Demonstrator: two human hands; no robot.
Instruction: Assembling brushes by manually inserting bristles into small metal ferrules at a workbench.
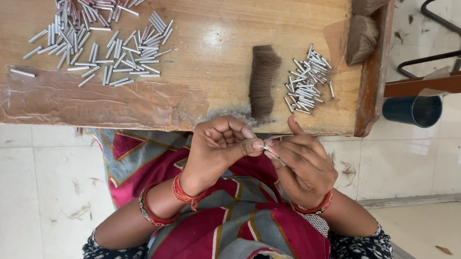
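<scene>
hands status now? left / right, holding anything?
Left hand: closed, fingertips pinching one end of a small metal tube.
Right hand: closed, fingers gripping the same tube.

Small silver metal tube (273, 152), thin and short, pinched between fingertips of both hands just below the near edge of the worn wooden board; only a sliver of it shows, lying roughly level, mostly hidden by fingers; whether anything sits inside it cannot be told. Small heap of like silver metal tubes (306, 79) lies loose on the board just above the hands, tubes crossing at mixed angles; dark brown tuft of bristle hair (263, 81) lies flat just beside that heap, strands spread lengthwise towards the board's near edge.
</scene>
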